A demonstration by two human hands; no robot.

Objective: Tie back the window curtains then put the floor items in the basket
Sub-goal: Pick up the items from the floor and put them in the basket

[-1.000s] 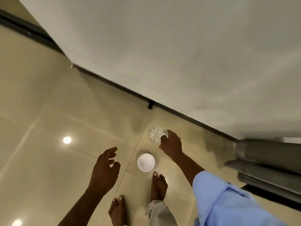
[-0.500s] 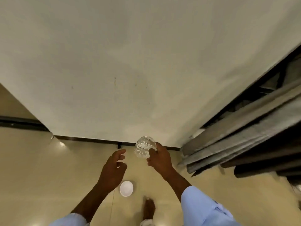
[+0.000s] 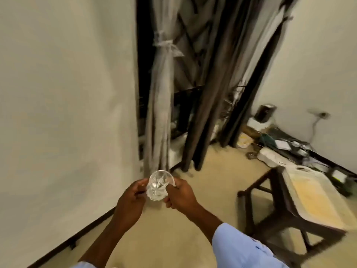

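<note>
A clear cut-glass tumbler [image 3: 159, 185] is held up at waist height between both hands. My right hand [image 3: 180, 194] grips its right side. My left hand [image 3: 132, 200] has its fingers curled against the glass's left side. Ahead, the pale sheer curtain [image 3: 161, 97] hangs gathered and tied with a knot at the window's left edge. Dark curtains [image 3: 218, 93] hang bunched to its right. No basket is in view, and the white bowl from the floor is out of frame.
A dark wooden stool [image 3: 289, 209] carrying a pale tray [image 3: 316, 198] stands at the right. Clutter of papers, cables and small items [image 3: 276, 146] lies along the right wall. A white wall [image 3: 67, 113] fills the left side.
The view swung up from the floor to the window. My right hand lifted the glass off the floor and my left hand has come onto it. The white bowl dropped out of view.
</note>
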